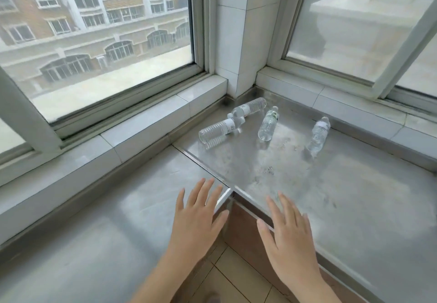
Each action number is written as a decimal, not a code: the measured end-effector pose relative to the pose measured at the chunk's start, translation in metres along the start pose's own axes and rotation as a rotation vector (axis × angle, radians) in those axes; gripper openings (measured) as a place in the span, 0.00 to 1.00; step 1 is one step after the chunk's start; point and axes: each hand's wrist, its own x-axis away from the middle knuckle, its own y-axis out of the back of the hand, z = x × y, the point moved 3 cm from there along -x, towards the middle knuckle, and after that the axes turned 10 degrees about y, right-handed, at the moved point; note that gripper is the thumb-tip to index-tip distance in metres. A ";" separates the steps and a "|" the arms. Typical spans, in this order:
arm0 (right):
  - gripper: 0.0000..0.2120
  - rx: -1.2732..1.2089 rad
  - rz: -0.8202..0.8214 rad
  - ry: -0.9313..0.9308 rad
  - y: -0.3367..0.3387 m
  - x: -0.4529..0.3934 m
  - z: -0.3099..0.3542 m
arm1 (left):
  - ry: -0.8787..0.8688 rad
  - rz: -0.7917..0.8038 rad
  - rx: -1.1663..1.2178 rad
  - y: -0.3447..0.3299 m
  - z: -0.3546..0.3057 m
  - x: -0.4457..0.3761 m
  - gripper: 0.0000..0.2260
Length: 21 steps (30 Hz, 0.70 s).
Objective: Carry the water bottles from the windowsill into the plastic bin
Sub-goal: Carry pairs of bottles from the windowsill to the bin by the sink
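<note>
Your left hand and right hand are spread and empty, so reach to the windowsill's far corner, where four water bottles lie, taking one per hand.

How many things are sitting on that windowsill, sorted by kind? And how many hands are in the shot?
Clear water bottles lying on the windowsill: 4 ()
Bare hands, open and empty: 2 (left hand, right hand)
Plastic bin: 0 in view
Total: 6
</note>
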 end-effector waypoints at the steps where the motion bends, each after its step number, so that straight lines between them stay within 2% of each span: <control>1: 0.33 0.005 -0.004 -0.002 -0.001 -0.015 -0.003 | -0.008 -0.001 0.004 -0.004 0.002 -0.016 0.24; 5: 0.32 0.002 0.008 -0.022 -0.007 -0.069 -0.018 | 0.007 0.003 0.053 -0.018 0.005 -0.077 0.25; 11: 0.33 -0.001 0.061 0.005 -0.023 -0.164 -0.053 | 0.054 0.126 0.041 -0.056 0.000 -0.182 0.25; 21: 0.31 -0.087 0.124 -0.004 -0.051 -0.315 -0.131 | 0.254 0.311 -0.025 -0.159 0.000 -0.330 0.33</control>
